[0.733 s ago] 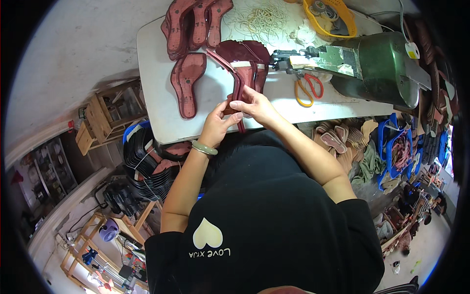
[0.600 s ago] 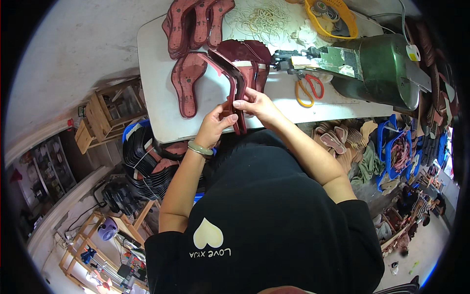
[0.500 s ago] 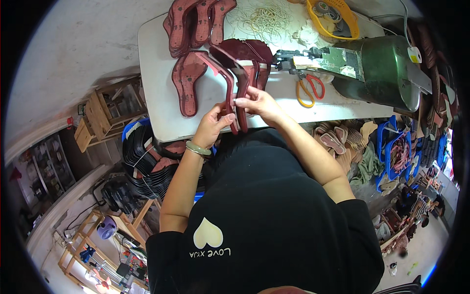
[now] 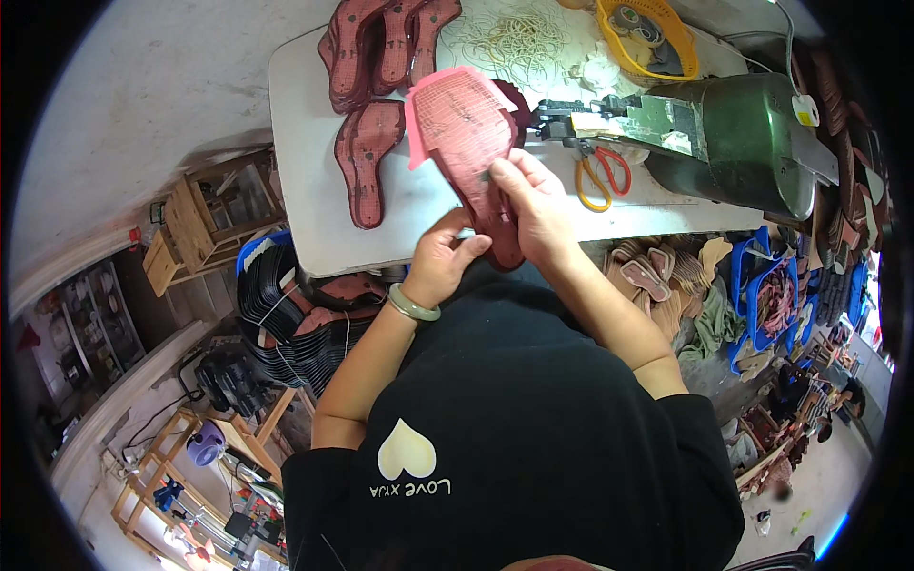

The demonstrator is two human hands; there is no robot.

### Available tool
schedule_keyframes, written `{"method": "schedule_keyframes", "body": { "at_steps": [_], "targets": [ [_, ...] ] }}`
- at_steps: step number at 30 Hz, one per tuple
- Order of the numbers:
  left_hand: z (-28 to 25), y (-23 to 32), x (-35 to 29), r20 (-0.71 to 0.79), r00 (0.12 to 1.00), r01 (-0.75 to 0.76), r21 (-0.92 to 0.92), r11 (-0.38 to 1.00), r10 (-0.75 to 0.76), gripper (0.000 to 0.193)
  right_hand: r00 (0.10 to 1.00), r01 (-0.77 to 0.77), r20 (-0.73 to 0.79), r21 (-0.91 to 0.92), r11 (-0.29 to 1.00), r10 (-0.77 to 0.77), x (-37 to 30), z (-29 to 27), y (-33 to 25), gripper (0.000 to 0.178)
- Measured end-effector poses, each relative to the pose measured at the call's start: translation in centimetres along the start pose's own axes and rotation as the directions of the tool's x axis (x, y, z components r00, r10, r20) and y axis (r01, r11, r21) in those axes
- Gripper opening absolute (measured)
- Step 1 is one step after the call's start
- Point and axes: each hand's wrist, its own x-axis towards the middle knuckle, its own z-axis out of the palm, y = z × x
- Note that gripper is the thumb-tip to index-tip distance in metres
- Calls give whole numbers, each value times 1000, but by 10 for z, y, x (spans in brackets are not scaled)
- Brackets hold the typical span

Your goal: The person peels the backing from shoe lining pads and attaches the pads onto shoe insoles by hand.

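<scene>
Over the near edge of the table, both hands hold a pinkish-red shoe insole [image 4: 466, 119], its grid-marked face turned up and its wide end pointing away from me. A brighter pink flap sticks out along its left and far edges. My left hand [image 4: 444, 262] is closed on the narrow heel end, thumb on top. My right hand [image 4: 535, 205] grips the right side at the waist, thumb on the face. Whether a second insole lies underneath is hidden. Another insole stack [image 4: 367, 162] lies left of my hands. Dark red pieces [image 4: 515, 100] show partly behind the held one.
More insole stacks [image 4: 357, 57] stand at the far left of the white table [image 4: 314, 214]. Loose pale bands [image 4: 514, 43], a yellow basket [image 4: 647, 68], a tool with red and orange handles [image 4: 602, 181] and a green machine [image 4: 733, 138] occupy the right. Bundled black-edged insoles [image 4: 276, 314] sit below left.
Two insole pieces stood edge-on between my hands; now a broad pink face is turned up. My left hand has shifted right and nearer to me, my right hand slightly right.
</scene>
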Motion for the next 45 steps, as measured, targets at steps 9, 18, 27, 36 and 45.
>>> {"method": "schedule_keyframes", "body": {
  "at_steps": [9,18,27,36,45],
  "targets": [
    [26,71,54,-3,999,27,-767,642,-46,58,957,290,27,-92,953,-289,-20,10,-4,15],
    [51,71,50,-305,941,-133,54,990,143,39,913,367,75,-581,726,-401,-35,-11,-3,28],
    [-3,101,128,516,810,-32,515,857,-280,33,997,-60,50,-86,994,65,-38,-103,-50,46],
    [39,112,239,688,659,-328,628,706,-306,44,994,-98,-72,-302,948,79,-23,-97,-38,31],
    [62,89,273,706,591,-369,667,647,-391,57,986,-2,-166,-162,987,-25,-22,-98,-27,33]
  ]
}}
